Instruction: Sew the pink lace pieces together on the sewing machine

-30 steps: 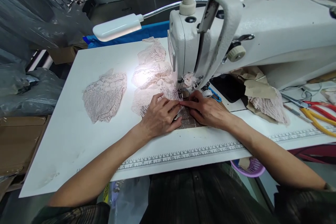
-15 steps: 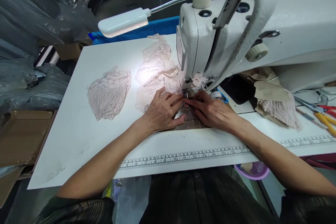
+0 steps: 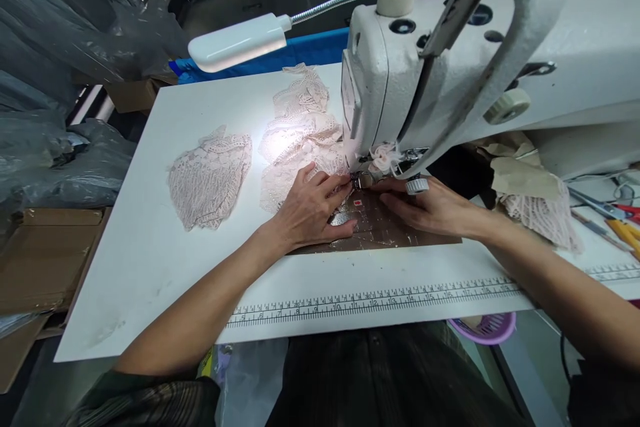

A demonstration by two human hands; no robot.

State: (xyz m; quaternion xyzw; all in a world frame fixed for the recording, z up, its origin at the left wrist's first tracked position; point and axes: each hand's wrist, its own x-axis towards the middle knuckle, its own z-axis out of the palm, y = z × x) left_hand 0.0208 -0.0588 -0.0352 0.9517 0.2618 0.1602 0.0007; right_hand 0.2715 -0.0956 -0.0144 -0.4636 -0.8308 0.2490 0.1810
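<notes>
A white sewing machine (image 3: 450, 67) stands over a white table (image 3: 165, 260). My left hand (image 3: 310, 210) lies on pale pink lace (image 3: 295, 160), its fingers pressed together and pinching the lace edge right beside the presser foot (image 3: 361, 179). My right hand (image 3: 430, 208) rests flat on the brown metal bed plate (image 3: 385, 233) to the right of the foot, fingers stretched toward the needle area. A bunch of pink lace (image 3: 383, 155) sits just behind the foot.
A separate lace piece (image 3: 210, 177) lies to the left. The gooseneck lamp (image 3: 235, 50) lights the lace. Scissors with red and yellow handles (image 3: 617, 217) and crumpled paper with lace (image 3: 530, 193) lie at the right. A printed ruler (image 3: 370, 297) runs along the table's front edge. A purple basket (image 3: 485, 327) hangs below.
My right hand has slid to the right and flattened out, uncovering more of the brown plate. My left hand has stayed at the presser foot. The view has shifted slightly right.
</notes>
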